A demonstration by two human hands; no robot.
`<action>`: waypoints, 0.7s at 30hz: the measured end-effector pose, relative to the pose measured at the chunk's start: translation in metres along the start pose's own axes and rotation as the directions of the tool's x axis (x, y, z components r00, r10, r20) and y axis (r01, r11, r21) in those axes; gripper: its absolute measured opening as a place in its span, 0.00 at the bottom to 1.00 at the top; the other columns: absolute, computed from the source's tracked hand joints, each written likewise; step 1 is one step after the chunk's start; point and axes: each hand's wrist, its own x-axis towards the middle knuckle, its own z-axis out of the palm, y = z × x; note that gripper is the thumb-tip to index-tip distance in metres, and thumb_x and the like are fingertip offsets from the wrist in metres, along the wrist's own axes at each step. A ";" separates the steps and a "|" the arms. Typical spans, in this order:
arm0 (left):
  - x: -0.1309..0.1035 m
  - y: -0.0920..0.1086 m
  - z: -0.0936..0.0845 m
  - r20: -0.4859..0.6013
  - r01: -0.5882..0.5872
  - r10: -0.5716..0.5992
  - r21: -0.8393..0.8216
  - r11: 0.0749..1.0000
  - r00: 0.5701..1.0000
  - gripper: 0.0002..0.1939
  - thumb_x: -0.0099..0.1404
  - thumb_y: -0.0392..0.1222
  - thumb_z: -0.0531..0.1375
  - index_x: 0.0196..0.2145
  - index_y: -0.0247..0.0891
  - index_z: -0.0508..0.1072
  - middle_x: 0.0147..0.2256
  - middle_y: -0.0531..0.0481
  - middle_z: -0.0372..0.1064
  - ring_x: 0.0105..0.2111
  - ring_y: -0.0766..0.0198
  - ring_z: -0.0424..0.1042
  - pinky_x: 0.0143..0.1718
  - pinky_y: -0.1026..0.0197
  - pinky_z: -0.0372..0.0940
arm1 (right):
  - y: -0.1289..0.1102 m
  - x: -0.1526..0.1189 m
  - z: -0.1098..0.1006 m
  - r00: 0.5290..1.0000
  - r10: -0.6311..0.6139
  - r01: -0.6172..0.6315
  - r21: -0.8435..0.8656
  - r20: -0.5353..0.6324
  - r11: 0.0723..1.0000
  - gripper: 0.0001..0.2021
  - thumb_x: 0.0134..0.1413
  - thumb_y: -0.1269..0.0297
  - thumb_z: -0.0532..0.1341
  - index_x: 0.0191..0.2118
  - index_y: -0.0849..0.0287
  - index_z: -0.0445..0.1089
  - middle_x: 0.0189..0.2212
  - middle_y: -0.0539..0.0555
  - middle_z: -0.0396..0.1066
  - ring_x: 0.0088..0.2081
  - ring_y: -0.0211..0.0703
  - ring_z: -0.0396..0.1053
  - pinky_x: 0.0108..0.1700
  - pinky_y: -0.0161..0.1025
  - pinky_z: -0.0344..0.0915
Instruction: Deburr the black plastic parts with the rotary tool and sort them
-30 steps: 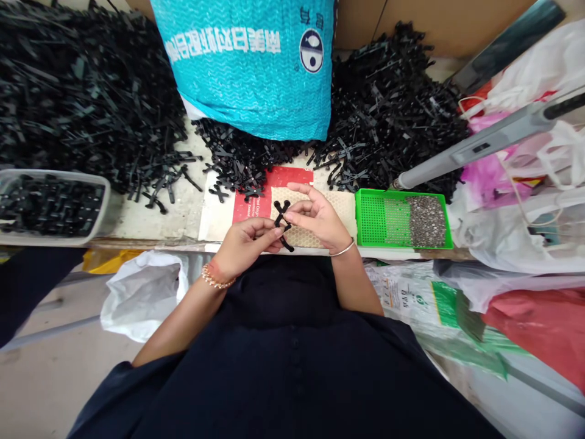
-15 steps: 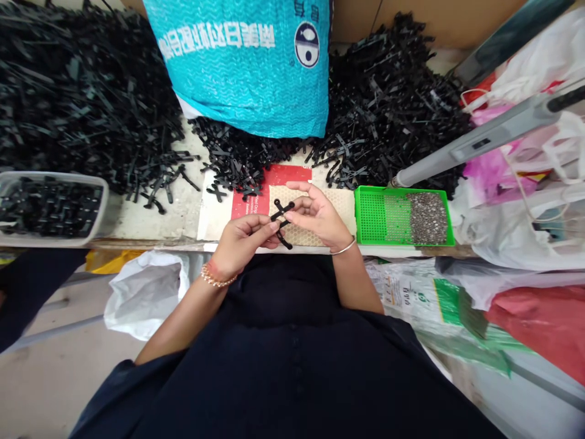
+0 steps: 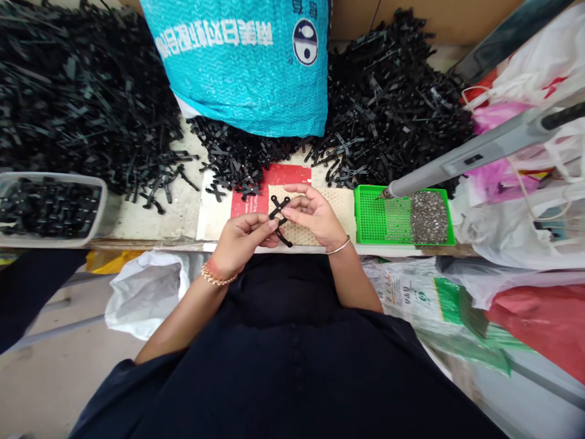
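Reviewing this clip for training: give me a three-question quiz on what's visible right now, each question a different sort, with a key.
1. Multiple choice: what do the left hand and right hand hold between them?
A) A green basket
B) A black X-shaped piece
C) A white sack

2. True or false: as pictured, the small metal pieces are heaped toward the right end of the green perforated basket.

3. Fill in the blank: the plain bangle is on the person's own ____ wrist.

Key: 1. B; 2. true; 3. right
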 end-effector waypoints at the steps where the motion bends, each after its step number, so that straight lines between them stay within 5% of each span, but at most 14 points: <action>1: 0.001 -0.001 0.000 -0.010 -0.015 0.015 0.016 1.000 1.000 0.24 0.54 0.60 0.78 0.33 0.36 0.81 0.28 0.49 0.79 0.27 0.61 0.80 0.34 0.59 0.80 | 0.000 0.000 0.001 1.000 0.002 -0.002 -0.002 -0.006 1.000 0.27 0.50 0.58 0.77 0.55 0.51 0.71 0.35 0.47 0.77 0.41 0.39 0.78 0.48 0.39 0.79; 12: 0.003 -0.004 0.002 -0.078 -0.083 0.088 0.065 0.994 0.993 0.27 0.55 0.64 0.76 0.35 0.36 0.80 0.29 0.47 0.80 0.27 0.60 0.81 0.34 0.58 0.80 | -0.004 0.001 0.005 0.998 0.013 -0.014 -0.012 -0.061 1.000 0.29 0.47 0.58 0.79 0.54 0.52 0.72 0.31 0.44 0.76 0.35 0.36 0.75 0.43 0.36 0.76; 21: 0.004 0.001 -0.001 -0.064 -0.016 0.013 -0.043 0.999 0.998 0.25 0.52 0.60 0.79 0.32 0.36 0.79 0.27 0.48 0.79 0.26 0.60 0.80 0.32 0.59 0.80 | 0.009 0.008 0.008 0.997 0.023 -0.020 0.042 -0.070 0.999 0.29 0.45 0.56 0.79 0.53 0.52 0.74 0.35 0.45 0.77 0.40 0.37 0.77 0.49 0.38 0.77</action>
